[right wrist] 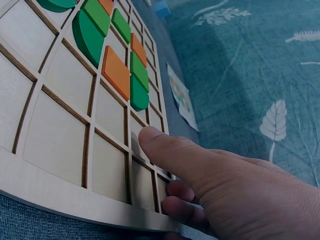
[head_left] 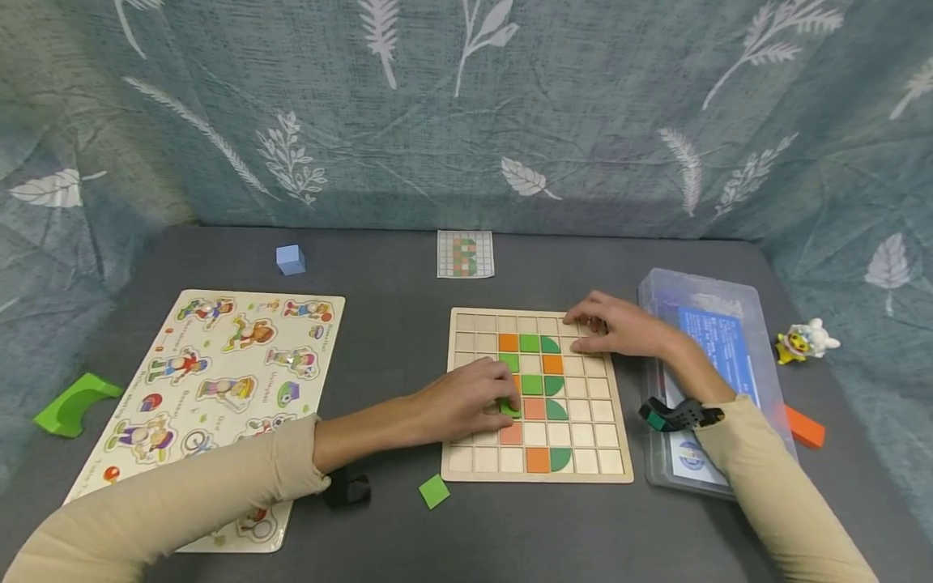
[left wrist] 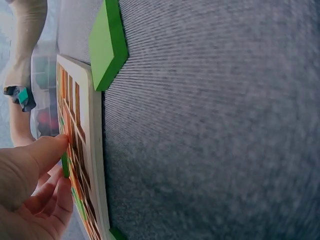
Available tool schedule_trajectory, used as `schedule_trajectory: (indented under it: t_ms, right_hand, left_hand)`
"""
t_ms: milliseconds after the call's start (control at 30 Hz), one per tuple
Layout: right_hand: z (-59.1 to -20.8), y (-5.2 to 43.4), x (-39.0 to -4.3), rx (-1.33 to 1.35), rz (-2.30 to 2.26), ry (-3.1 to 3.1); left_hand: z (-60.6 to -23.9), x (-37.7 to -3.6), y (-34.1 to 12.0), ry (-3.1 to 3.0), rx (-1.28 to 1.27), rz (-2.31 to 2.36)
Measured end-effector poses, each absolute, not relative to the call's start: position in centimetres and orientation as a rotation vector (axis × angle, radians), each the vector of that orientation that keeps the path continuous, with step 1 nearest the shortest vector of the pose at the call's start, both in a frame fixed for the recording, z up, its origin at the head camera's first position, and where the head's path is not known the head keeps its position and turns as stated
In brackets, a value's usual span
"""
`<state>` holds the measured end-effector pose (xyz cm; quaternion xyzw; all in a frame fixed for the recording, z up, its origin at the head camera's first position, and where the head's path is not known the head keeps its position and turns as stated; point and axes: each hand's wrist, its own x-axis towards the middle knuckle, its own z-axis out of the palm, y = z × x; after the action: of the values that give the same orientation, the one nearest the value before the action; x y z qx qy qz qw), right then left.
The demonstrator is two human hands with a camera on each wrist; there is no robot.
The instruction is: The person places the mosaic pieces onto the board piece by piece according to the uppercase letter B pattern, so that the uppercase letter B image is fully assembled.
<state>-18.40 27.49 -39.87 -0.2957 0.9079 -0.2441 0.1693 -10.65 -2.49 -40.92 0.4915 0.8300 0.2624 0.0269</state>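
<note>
A light wooden grid board (head_left: 539,478) lies in the middle of the table. Orange squares (head_left: 538,460), pink squares (head_left: 534,408), green squares (head_left: 531,384) and dark green quarter-round tiles (head_left: 556,410) fill some of its cells. My left hand (head_left: 466,401) pinches a green square tile (left wrist: 65,165) between thumb and fingers, low over the board's left-centre cells; the fingers partly cover the tile. At the board's far right corner rests my right hand (head_left: 619,325), its fingers loosely bent and holding no tile. Its thumb (right wrist: 160,140) lies over the cells in the right wrist view.
A loose green tile (head_left: 434,491) lies by the board's near left corner. Behind stands a pattern card (head_left: 466,254) and a blue cube (head_left: 290,260). Left lies a picture puzzle (head_left: 266,368) and a green arch (head_left: 73,405); right, a plastic case (head_left: 663,291), orange block (head_left: 805,427) and figurine (head_left: 805,340).
</note>
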Motion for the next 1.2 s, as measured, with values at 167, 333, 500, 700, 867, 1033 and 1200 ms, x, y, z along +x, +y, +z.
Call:
schedule_trajectory:
  t_ms: [167,333,500,700,867,1033,1200]
  right_hand:
    - [-39.9,27.6,-18.3,-0.838,-0.692,2.581]
    - [-40.3,27.7,-18.3,-0.843,-0.697,2.575]
    - [-40.4,27.5,-18.3,-0.831,-0.696,2.579]
    - [-40.3,27.5,-18.4,-0.841,-0.701,2.572]
    - [-40.1,27.6,-18.5,-0.843,-0.698,2.586]
    - [-39.9,27.7,-18.6,-0.849,-0.696,2.578]
    - [-40.0,27.6,-18.6,-0.853,-0.688,2.588]
  left_hand:
    - [-40.9,-10.6,-2.5,2.549,1.511,0.805]
    - [-40.9,-10.5,-2.3,2.525,1.472,0.789]
    - [-41.0,-10.4,-2.4,2.524,1.472,0.78]
    - [-40.7,-9.8,-3.6,2.569,1.449,0.831]
    - [-39.9,-8.4,-6.8,2.497,1.377,0.895]
    - [-40.6,-6.6,-10.3,2.343,1.412,0.914]
    - [-41.2,-5.4,-12.0,2.242,1.471,0.936]
